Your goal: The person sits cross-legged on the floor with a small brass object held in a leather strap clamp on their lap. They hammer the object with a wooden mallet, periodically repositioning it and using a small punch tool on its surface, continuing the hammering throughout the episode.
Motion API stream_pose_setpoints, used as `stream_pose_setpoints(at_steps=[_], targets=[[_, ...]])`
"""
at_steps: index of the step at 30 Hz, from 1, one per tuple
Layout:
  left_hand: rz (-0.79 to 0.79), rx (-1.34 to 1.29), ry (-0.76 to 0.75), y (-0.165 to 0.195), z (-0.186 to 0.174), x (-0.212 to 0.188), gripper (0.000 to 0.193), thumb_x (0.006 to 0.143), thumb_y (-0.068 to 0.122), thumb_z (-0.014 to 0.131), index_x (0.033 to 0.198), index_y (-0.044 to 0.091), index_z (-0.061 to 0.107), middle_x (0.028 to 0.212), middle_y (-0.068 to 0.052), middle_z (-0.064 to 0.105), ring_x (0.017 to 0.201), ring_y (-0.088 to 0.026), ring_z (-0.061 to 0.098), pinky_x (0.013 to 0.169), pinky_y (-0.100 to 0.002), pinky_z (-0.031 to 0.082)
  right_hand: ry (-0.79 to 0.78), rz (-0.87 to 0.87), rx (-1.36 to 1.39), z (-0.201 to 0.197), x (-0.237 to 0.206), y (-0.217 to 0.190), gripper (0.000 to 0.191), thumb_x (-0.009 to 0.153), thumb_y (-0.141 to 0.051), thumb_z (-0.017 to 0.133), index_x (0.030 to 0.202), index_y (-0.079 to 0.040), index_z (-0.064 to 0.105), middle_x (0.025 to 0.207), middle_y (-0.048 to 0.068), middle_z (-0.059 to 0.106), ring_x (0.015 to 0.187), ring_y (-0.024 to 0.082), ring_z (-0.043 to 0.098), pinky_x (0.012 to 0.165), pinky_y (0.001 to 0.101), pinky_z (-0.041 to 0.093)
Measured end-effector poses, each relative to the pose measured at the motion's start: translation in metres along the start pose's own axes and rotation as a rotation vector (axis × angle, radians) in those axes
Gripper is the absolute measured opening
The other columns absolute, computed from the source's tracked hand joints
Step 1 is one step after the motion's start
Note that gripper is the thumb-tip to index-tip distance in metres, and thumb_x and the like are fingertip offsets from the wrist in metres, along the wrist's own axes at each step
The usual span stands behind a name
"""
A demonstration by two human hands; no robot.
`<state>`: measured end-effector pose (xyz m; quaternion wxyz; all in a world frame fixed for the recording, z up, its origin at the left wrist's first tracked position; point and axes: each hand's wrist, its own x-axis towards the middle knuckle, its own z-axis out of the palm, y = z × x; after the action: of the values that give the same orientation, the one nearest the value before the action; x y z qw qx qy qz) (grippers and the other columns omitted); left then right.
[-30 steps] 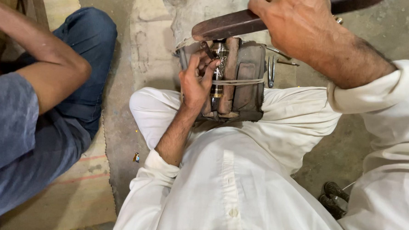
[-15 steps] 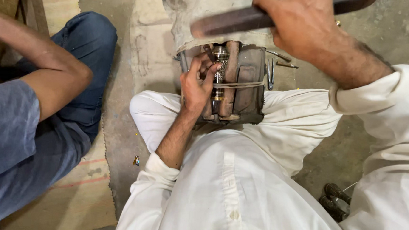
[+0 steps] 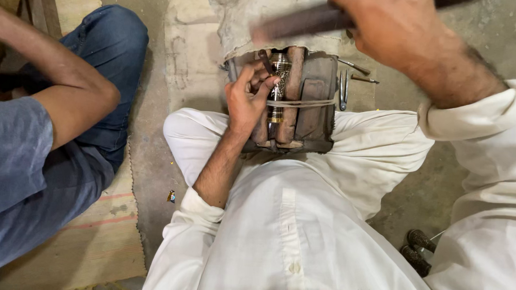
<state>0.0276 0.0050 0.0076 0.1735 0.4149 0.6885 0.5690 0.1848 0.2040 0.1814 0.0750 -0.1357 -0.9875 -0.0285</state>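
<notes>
Left hand (image 3: 245,101) pinches a thin punch (image 3: 265,61) against the engraved metal tube (image 3: 278,85) strapped in a wooden block (image 3: 306,101) on the lap. Right hand (image 3: 390,29) fisted round a blurred hammer (image 3: 301,25). Concrete floor (image 3: 186,55), woven mat (image 3: 91,236), seated person's jeans (image 3: 111,46) alongside.

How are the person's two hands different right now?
The left hand is low, resting on the wooden holder in the lap, pinching a thin tool against the patterned metal piece. The right hand is raised high, gripping a long dark bar that looks blurred. The left looks sharp, the right closer to the camera. Both are bare, with white sleeves.
</notes>
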Motion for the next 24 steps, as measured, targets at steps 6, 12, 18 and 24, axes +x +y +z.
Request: stream_pose_setpoints(at_steps=[6, 12, 18, 24], targets=[[-0.052, 0.014, 0.009, -0.003, 0.002, -0.004, 0.036, 0.09, 0.01, 0.085, 0.121, 0.003, 0.068, 0.097, -0.009, 0.082, 0.084, -0.013, 0.077, 0.067, -0.027, 0.06, -0.08, -0.023, 0.032, 0.002, 0.009, -0.001, 0.031, 0.083, -0.008, 0.076, 0.114, -0.002, 0.071, 0.092, 0.02, 0.07, 0.082, 0.039, 0.07, 0.067, 0.0479, 0.055], [-0.019, -0.03, 0.03, -0.008, 0.004, -0.003, 0.037, 0.09, 0.008, 0.084, 0.122, 0.004, 0.067, 0.099, -0.009, 0.081, 0.084, -0.012, 0.075, 0.071, -0.027, 0.061, -0.136, 0.098, 0.016, 0.019, 0.011, 0.006, 0.021, 0.092, -0.013, 0.075, 0.11, -0.003, 0.073, 0.091, 0.02, 0.071, 0.081, 0.039, 0.071, 0.068, 0.0486, 0.056], [0.061, -0.036, 0.018, -0.007, 0.001, -0.003, 0.036, 0.09, 0.006, 0.083, 0.122, 0.002, 0.067, 0.103, -0.01, 0.081, 0.086, -0.012, 0.077, 0.072, -0.028, 0.063, -0.018, 0.014, 0.023, 0.03, -0.001, 0.015, 0.024, 0.089, -0.012, 0.076, 0.111, -0.004, 0.072, 0.093, 0.018, 0.072, 0.087, 0.038, 0.07, 0.072, 0.0487, 0.055], [0.046, -0.099, -0.006, -0.007, 0.002, 0.0, 0.034, 0.092, 0.007, 0.082, 0.122, 0.001, 0.067, 0.105, -0.011, 0.08, 0.094, -0.012, 0.078, 0.075, -0.028, 0.064, 0.008, 0.018, -0.078, 0.037, -0.003, 0.017, 0.021, 0.091, -0.013, 0.076, 0.111, -0.006, 0.073, 0.091, 0.015, 0.071, 0.089, 0.034, 0.071, 0.077, 0.0464, 0.054]])
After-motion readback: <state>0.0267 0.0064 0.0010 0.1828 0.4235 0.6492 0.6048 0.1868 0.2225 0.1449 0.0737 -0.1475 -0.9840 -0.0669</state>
